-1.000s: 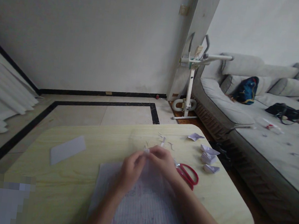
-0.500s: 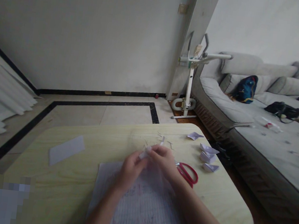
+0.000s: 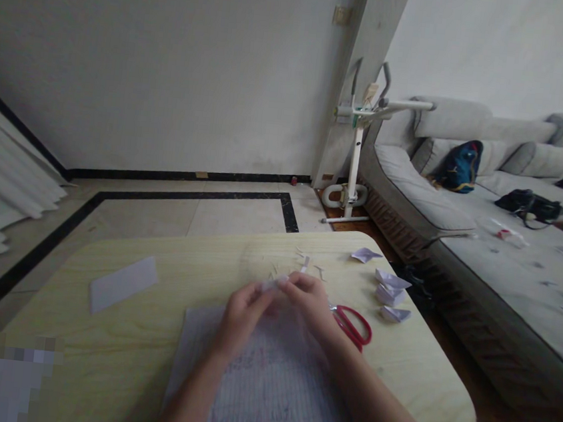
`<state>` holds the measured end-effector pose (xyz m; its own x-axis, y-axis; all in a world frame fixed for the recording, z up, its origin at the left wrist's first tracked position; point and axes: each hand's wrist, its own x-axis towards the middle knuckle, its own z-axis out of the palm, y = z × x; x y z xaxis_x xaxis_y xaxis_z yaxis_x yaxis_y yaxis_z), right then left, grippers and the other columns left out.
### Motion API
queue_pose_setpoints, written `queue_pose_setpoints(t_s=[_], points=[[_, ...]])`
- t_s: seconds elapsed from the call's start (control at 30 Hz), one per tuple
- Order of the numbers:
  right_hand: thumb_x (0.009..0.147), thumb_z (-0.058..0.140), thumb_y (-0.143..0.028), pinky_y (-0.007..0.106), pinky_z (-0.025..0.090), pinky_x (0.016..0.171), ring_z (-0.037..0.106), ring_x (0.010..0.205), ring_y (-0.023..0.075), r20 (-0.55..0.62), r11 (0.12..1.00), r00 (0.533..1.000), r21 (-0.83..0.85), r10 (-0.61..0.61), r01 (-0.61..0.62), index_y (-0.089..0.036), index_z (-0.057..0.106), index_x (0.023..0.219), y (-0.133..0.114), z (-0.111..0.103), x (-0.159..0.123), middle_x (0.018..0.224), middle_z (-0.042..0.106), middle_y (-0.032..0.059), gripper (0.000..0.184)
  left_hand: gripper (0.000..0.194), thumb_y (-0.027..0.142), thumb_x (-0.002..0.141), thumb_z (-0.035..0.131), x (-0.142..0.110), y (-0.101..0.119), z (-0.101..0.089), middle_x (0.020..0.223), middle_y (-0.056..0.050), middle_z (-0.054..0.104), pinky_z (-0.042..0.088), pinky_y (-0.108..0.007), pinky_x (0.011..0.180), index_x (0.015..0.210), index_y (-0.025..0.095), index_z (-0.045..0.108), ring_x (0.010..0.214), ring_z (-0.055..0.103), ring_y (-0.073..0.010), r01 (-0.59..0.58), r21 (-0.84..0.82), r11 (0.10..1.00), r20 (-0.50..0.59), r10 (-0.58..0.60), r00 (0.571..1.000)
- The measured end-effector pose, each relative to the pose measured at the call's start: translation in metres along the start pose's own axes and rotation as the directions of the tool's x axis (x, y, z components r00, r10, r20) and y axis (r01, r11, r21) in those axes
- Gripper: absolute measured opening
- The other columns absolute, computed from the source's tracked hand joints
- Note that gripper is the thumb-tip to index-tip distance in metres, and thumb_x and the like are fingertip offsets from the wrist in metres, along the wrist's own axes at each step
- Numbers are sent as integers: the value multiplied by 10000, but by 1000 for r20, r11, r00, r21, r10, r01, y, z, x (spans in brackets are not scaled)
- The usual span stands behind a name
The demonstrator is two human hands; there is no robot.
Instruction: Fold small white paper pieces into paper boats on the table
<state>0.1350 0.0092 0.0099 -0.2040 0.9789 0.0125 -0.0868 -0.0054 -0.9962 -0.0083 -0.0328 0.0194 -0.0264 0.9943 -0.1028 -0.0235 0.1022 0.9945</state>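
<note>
My left hand [image 3: 242,311] and my right hand [image 3: 307,298] meet over the far edge of a large written sheet [image 3: 262,397]. Both pinch a small piece of white paper [image 3: 274,283] between the fingertips; most of it is hidden by the fingers. Just beyond lie several thin paper scraps [image 3: 305,264]. Beside my right wrist rest scissors with red handles [image 3: 354,327], their blades partly covered by the hand. Several small folded paper boats [image 3: 391,288] stand along the table's right side.
A blank white paper strip [image 3: 124,285] lies at the left of the light wooden table [image 3: 410,372]. Past the table's right edge is a grey sofa [image 3: 423,199] with bags on it. White exercise equipment [image 3: 356,158] stands behind, by the wall.
My left hand has shifted slightly left along the small paper, so a little more of it shows between the hands. The view has moved slightly; the other things lie as before.
</note>
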Motion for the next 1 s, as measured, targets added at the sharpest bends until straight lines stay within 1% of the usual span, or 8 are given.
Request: queue_pose_setpoints(t_s=[0.23,0.4,0.47,0.63,0.7,0.77,0.87,1.0], points=[[704,711,-443,216,326,503,441,514,92,-20,1000,1000,-2,15,-15,-165,585,626,2,0,0,550,514,-46,315,262,388,773,623,-1,6,-1,578,5,612,435,-207,512,705,136,645,532,561,-120,-30,41,999,-88,33,996],[697,715,-446,214,325,495,449,512,95,-16,998,999,-39,43,-44,-163,602,632,4,1,-1,555,527,-40,312,243,375,761,631,0,7,-2,547,21,605,417,-194,479,688,143,637,501,554,-109,-32,31,999,-173,36,984],[705,708,-447,213,316,481,444,505,94,-25,997,997,-27,74,-75,-161,609,634,4,2,-2,552,526,-38,311,241,378,749,645,0,7,-3,560,16,619,429,-196,499,716,140,646,517,563,-111,-32,-3,999,-179,31,983],[721,694,-450,215,291,467,407,466,84,-56,987,991,111,123,-117,-156,591,603,3,5,-4,512,491,-44,333,285,370,735,672,0,7,-4,712,-35,696,483,-235,618,882,127,681,634,626,-144,-4,-76,997,-110,-4,994],[710,704,-449,216,283,464,396,455,81,-59,980,989,159,132,-121,-158,583,598,3,5,-4,497,474,-52,334,287,386,747,658,1,6,-4,714,-46,700,485,-244,623,856,122,688,641,630,-153,-2,-62,998,-119,-5,993],[712,702,-451,215,278,458,390,448,79,-58,976,988,174,146,-134,-162,584,615,4,5,-4,496,469,-56,327,286,400,751,649,2,5,-4,676,-43,690,477,-241,607,787,120,690,618,620,-150,-14,-33,999,-158,9,987],[724,690,-451,209,281,452,399,452,80,-37,981,987,121,156,-151,-163,595,658,4,5,-4,515,490,-52,310,285,405,751,647,4,4,-5,635,-31,669,466,-232,589,734,123,679,600,608,-145,-25,5,1000,-224,25,974],[737,681,-427,206,348,503,493,528,100,30,991,991,21,131,-132,-156,642,725,2,5,-5,608,594,-19,275,257,384,749,650,3,5,-3,650,-25,670,461,-219,579,739,128,676,600,601,-139,-45,24,999,-211,49,976]])
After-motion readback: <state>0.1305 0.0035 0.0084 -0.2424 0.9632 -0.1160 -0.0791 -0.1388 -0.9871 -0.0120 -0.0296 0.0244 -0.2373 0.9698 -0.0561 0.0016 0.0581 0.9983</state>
